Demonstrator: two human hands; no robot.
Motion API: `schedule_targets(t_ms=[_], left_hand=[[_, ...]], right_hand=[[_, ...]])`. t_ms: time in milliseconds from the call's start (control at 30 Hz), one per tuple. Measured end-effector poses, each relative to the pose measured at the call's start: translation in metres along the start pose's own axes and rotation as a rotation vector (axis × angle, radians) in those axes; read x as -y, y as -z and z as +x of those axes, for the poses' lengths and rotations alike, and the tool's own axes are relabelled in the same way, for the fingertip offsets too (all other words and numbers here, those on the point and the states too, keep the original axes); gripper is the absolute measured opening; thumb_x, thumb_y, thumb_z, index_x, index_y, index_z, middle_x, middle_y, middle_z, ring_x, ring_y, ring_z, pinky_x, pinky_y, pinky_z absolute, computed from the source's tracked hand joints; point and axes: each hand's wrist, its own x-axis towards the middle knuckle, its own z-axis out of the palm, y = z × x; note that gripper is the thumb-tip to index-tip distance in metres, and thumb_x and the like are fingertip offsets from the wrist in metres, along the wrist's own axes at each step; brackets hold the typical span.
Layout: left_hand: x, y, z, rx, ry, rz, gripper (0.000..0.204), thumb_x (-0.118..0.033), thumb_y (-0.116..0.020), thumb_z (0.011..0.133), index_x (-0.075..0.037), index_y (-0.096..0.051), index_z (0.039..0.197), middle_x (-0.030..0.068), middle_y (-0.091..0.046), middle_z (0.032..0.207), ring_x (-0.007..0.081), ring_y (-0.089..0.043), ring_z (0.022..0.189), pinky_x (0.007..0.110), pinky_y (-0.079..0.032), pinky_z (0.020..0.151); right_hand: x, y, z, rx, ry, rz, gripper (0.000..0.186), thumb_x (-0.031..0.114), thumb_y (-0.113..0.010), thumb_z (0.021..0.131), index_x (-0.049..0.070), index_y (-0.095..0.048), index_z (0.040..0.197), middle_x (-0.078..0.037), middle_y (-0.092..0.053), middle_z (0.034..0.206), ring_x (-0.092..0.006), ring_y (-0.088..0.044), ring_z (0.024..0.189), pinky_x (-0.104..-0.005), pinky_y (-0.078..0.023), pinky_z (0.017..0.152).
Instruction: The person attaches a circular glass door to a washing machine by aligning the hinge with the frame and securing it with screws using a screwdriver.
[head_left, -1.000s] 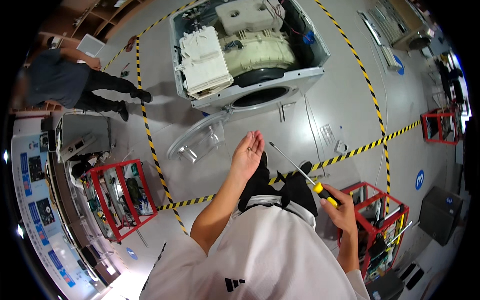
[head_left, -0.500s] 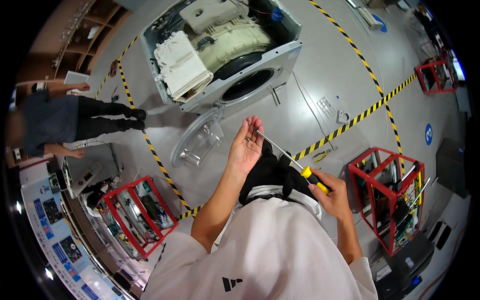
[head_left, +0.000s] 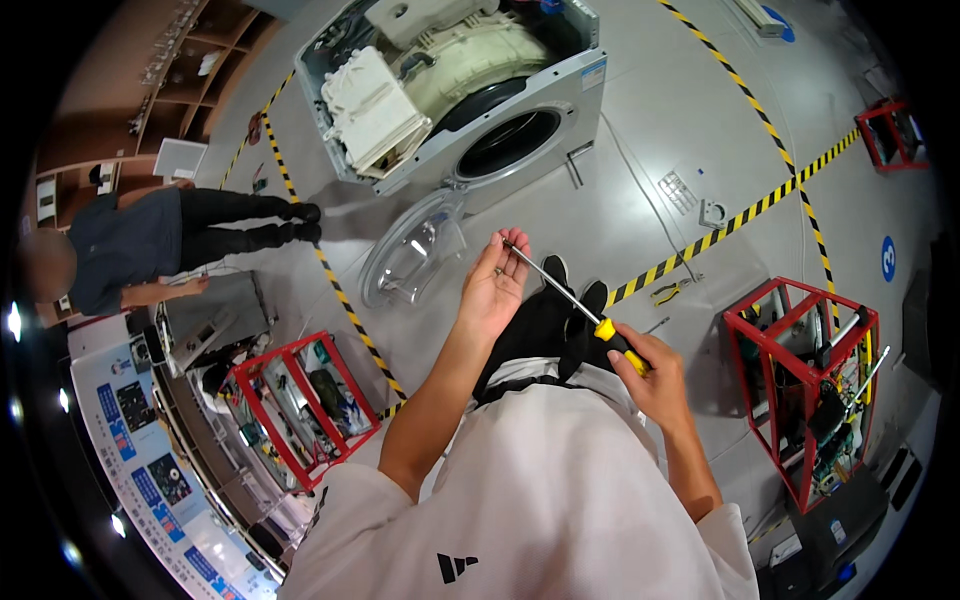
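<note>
My right hand (head_left: 652, 375) is wrapped round the yellow and black handle of a screwdriver (head_left: 572, 298), whose long metal shaft slants up and left. At the far end of that shaft is my left hand (head_left: 494, 290), palm turned up and fingers curled. Its thumb and fingertips close in around the screwdriver's tip; something small seems to be pinched there, too tiny to name. Beyond my hands stands a washing machine (head_left: 590, 110) with its top off, showing the pale tub and drum opening. Its round clear door (head_left: 410, 250) hangs open toward me.
Red-framed tool carts stand at the left (head_left: 300, 400) and right (head_left: 800, 370). Pliers (head_left: 670, 291) lie on the floor by black-and-yellow tape (head_left: 740, 220). A person (head_left: 130, 240) in dark clothes stands at the left, near wooden shelves (head_left: 185, 95).
The view has shifted slightly, so the surroundings sit farther right. The screwdriver stays between my hands, its handle a little higher and farther left in view; both grips look the same.
</note>
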Motion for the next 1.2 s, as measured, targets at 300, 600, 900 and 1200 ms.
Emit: schedule_targets(t_ms=[300, 600, 900, 1200], left_hand=[[-0.029, 0.054, 0.035, -0.11, 0.009, -0.014, 0.018, -0.015, -0.058, 0.089, -0.003, -0.054, 0.102, 0.0077, -0.058, 0.101, 0.0184, -0.056, 0.098, 0.034, -0.047, 0.092], [-0.057, 0.155, 0.183, -0.307, 0.119, 0.145, 0.018, -0.013, -0.057, 0.089, -0.001, -0.054, 0.102, 0.0089, -0.057, 0.1, 0.0191, -0.056, 0.098, 0.034, -0.047, 0.091], [-0.073, 0.218, 0.303, -0.44, -0.04, 0.28, 0.014, -0.017, -0.055, 0.091, -0.004, -0.056, 0.095, 0.0036, -0.06, 0.09, 0.0129, -0.057, 0.081, 0.031, -0.049, 0.083], [-0.081, 0.24, 0.328, -0.329, -0.104, 0.279, 0.019, -0.022, -0.054, 0.091, -0.005, -0.053, 0.101, 0.0017, -0.061, 0.095, 0.0108, -0.056, 0.082, 0.027, -0.05, 0.08]], right_hand=[[-0.007, -0.062, 0.023, 0.041, -0.086, 0.022, 0.043, 0.004, -0.065, 0.073, 0.004, -0.057, 0.115, -0.011, -0.055, 0.078, -0.0174, -0.053, 0.066, -0.0268, -0.042, 0.058], [-0.13, -0.218, 0.081, -0.229, -0.648, 0.639, 0.028, 0.002, -0.064, 0.08, -0.001, -0.057, 0.107, -0.004, -0.054, 0.092, -0.008, -0.051, 0.077, -0.02, -0.042, 0.068], [-0.225, -0.347, 0.15, -0.286, -0.619, 0.777, 0.032, -0.004, -0.065, 0.079, -0.001, -0.059, 0.11, -0.006, -0.055, 0.103, -0.0106, -0.053, 0.089, -0.0205, -0.043, 0.078], [-0.247, -0.369, 0.173, -0.279, -0.519, 0.714, 0.031, -0.003, -0.065, 0.078, -0.002, -0.059, 0.108, -0.01, -0.058, 0.103, -0.0144, -0.056, 0.092, -0.023, -0.044, 0.08]])
